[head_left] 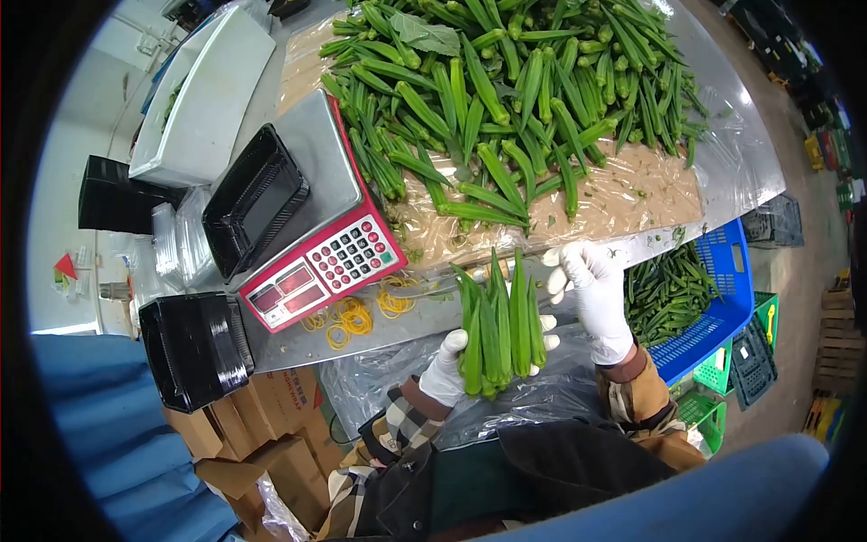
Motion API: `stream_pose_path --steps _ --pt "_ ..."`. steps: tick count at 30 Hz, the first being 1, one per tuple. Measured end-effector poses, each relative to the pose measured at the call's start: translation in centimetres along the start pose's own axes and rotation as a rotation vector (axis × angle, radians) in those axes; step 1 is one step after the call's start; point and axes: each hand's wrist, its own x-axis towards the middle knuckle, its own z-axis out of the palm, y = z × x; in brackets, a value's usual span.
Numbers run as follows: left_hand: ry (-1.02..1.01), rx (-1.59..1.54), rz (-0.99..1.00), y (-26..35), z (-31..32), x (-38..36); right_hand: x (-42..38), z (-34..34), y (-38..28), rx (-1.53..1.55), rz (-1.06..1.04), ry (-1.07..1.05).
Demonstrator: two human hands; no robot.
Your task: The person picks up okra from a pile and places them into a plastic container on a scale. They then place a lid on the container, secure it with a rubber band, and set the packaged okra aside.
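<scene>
Okra bunch (499, 330) is gripped upright by left hand (444, 372) at 6 o'clock of tabletop (741, 154) — right hand (596, 294) is open, fingers loose at 3 o'clock. Bundling step judged underway; rubber bands (348, 318) at 9 o'clock likely needed.

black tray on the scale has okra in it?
No. The black tray on the scale is empty; the okra bundle is in the left hand.

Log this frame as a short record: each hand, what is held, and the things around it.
left hand: white glove, gripping a bunch of okra by the stem ends, tips up
right hand: white glove, open, beside the bunch
okra pile: loose on the plastic-covered table
scale: red, black tray on top
rubber bands: yellow, beside the scale
blue crate: holds more okra
</scene>
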Motion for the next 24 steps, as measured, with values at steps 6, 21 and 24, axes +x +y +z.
stream_pose_path --steps 6,21,24 --pt "-0.050 -0.013 -0.004 0.1 -0.8 0.2 -0.4 -0.2 0.1 -0.003 0.079 -0.109" --pt "-0.002 0.025 -0.033 0.4 -0.3 0.4 -0.1 -12.6 -4.8 -0.749 -0.072 0.298" --pt "-0.013 0.030 -0.015 0.3 -0.2 0.1 2.8 -5.1 -5.2 -0.702 -0.261 0.215"
